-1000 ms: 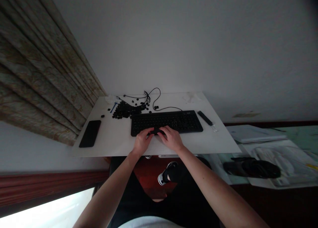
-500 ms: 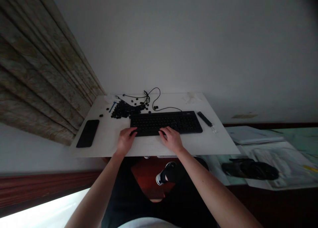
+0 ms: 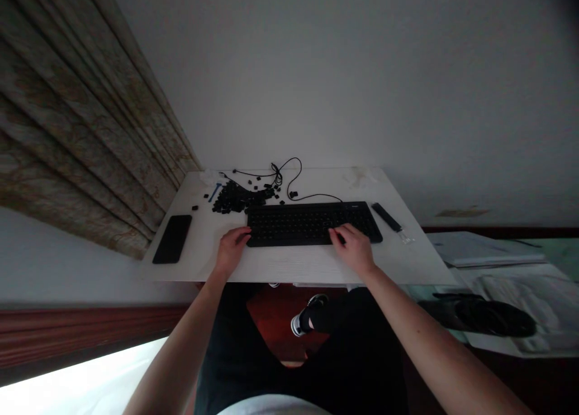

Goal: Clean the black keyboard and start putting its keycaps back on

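A black keyboard [image 3: 289, 241] lies flat on the white table [image 3: 280, 267], its cable running off behind it. At its left end is my left hand [image 3: 231, 249], with thumb and fingers closed on the front left corner. Over the right part of the keys, my right hand [image 3: 355, 249] has its fingers curled together in a pinch. Whatever is between those fingertips is too dark and small to make out. Behind the keyboard's left end lies a heap of loose black keycaps [image 3: 233, 199], with several more scattered around it.
A black phone [image 3: 172, 240] lies at the table's left. Near the heap is a blue tool [image 3: 214, 192]. A black brush-like tool with a clear end [image 3: 386, 216] lies right of the keyboard. The cable [image 3: 296, 172] loops behind. A wall and curtain [image 3: 113, 113] border the table.
My right hand has moved right along the keyboard, from the lower middle to the right-hand keys. My left hand has slid slightly left against the keyboard's corner. The whole view has shifted a little.
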The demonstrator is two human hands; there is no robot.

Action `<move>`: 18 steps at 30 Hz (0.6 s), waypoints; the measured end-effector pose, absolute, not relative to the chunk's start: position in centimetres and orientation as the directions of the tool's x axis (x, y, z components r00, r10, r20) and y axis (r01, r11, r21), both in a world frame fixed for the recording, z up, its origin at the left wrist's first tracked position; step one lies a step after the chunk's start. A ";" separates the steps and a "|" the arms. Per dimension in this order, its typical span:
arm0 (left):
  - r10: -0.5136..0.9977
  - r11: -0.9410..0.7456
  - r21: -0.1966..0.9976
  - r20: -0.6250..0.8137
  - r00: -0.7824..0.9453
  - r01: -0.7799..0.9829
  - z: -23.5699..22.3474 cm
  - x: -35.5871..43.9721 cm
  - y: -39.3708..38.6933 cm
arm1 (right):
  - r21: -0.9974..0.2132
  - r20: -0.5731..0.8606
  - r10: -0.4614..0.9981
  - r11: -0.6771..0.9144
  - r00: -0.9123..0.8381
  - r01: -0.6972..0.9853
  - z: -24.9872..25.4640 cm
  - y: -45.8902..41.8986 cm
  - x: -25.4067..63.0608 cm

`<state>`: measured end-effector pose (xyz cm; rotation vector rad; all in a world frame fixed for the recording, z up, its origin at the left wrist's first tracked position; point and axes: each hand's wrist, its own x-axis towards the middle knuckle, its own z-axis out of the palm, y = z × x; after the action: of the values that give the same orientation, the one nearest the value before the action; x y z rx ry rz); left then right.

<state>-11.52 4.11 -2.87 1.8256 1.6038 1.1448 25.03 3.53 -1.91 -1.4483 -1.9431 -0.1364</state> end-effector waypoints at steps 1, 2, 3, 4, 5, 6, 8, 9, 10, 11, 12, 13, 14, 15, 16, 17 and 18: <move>0.951 -0.251 0.773 0.309 0.001 0.583 -2.9 -11.5 4.2 | -0.310 0.598 0.798 0.316 -0.074 0.897 -1.9 3.8 26.5; 0.944 -0.279 0.760 0.330 0.020 0.587 -2.9 -11.5 4.2 | -0.312 0.610 0.793 0.258 -0.016 0.915 -2.0 4.1 28.0; 0.936 -0.302 0.745 0.350 0.037 0.595 -2.9 -11.5 4.3 | -0.318 0.623 0.781 0.203 0.043 0.926 -2.1 4.3 29.3; 0.928 -0.322 0.726 0.369 0.052 0.607 -2.9 -11.5 4.4 | -0.326 0.635 0.767 0.154 0.095 0.933 -2.2 4.5 30.5; 0.920 -0.341 0.706 0.387 0.066 0.621 -2.9 -11.4 4.4 | -0.340 0.647 0.748 0.108 0.149 0.934 -2.4 4.5 31.4; 0.912 -0.358 0.682 0.403 0.081 0.638 -2.9 -11.4 4.4 | -0.358 0.657 0.727 0.068 0.199 0.931 -2.7 4.6 32.1; 0.894 -0.383 0.624 0.436 0.103 0.681 -2.8 -11.1 4.4 | -0.393 0.666 0.695 0.019 0.270 0.919 -3.2 4.7 32.9; 0.885 -0.390 0.591 0.452 0.111 0.706 -2.8 -11.0 4.3 | -0.404 0.665 0.690 0.010 0.287 0.915 -3.4 4.7 33.0; 0.877 -0.396 0.557 0.466 0.120 0.730 -2.7 -10.8 4.1 | -0.408 0.662 0.692 0.008 0.290 0.913 -3.6 4.8 33.0; 0.870 -0.402 0.526 0.476 0.132 0.749 -2.7 -10.7 4.0 | -0.405 0.656 0.699 0.010 0.283 0.914 -3.7 4.8 32.9; 0.864 -0.409 0.501 0.482 0.147 0.762 -2.7 -10.5 3.8 | -0.401 0.651 0.708 0.012 0.275 0.916 -3.8 4.9 32.9; 0.860 -0.418 0.484 0.485 0.163 0.768 -2.7 -10.4 3.7 | -0.396 0.646 0.714 0.011 0.270 0.918 -3.8 4.9 32.8; 0.856 -0.428 0.475 0.485 0.177 0.769 -2.8 -10.3 3.5 | -0.391 0.643 0.718 0.008 0.267 0.920 -3.9 5.0 32.8; 0.854 -0.436 0.472 0.486 0.186 0.766 -2.8 -10.2 3.4 | -0.386 0.642 0.720 0.008 0.262 0.923 -3.9 5.0 32.8; 0.853 -0.443 0.474 0.485 0.194 0.761 -2.8 -10.2 3.4 | -0.380 0.643 0.723 0.012 0.254 0.925 -3.9 5.1 32.8; 0.852 -0.452 0.479 0.481 0.205 0.753 -2.9 -10.3 3.4 | -0.374 0.644 0.725 0.020 0.244 0.927 -4.0 5.1 32.8; 0.853 -0.460 0.487 0.474 0.217 0.742 -2.9 -10.4 3.5 | -0.367 0.645 0.728 0.028 0.233 0.930 -4.0 5.1 32.9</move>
<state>-10.41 3.48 -2.92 2.3251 1.5394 1.0692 32.89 5.07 -3.99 -1.7441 -1.5424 -0.3347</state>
